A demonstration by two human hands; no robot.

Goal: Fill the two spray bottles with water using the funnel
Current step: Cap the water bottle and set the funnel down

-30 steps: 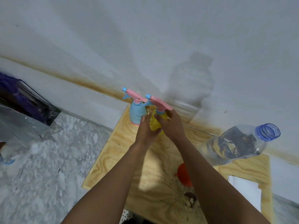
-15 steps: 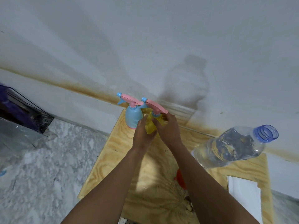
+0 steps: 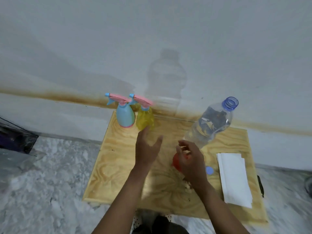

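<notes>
No brand, label or legible writing could be read on any item; the large water bottle (image 3: 210,123) was clear and unlabelled, its blue-ringed mouth uncapped, standing near the far right of the plywood board (image 3: 108,174) that carried everything. The blue spray bottle (image 3: 125,116) and the yellow spray bottle (image 3: 144,120) stood upright and touching at the board's far left corner, both wearing pink trigger heads with blue nozzles pointing left. We saw the left hand (image 3: 146,150) open, fingers spread and empty, its fingertip just in front of the yellow bottle's base; whether it touched the bottle we could not tell because of motion blur. The right hand (image 3: 190,160) hovered near the board's centre with loosely curled fingers directly over the red funnel (image 3: 176,162), hiding most of it; we could not tell whether the fingers gripped it or merely covered it. The two hands were apart. A blue bottle cap (image 3: 209,170) lay just right of that hand, and a folded white paper towel (image 3: 234,178) lay along the board's right edge. Small dark debris near the right wrist was too blurred to identify. A dark slim object (image 3: 260,185) beyond the board's right edge, a dark mesh container (image 3: 16,139) cut off at the left, and a dotted fabric at the bottom edge were only partly visible. The bottle's shadow fell on the stained wall (image 3: 152,39).
</notes>
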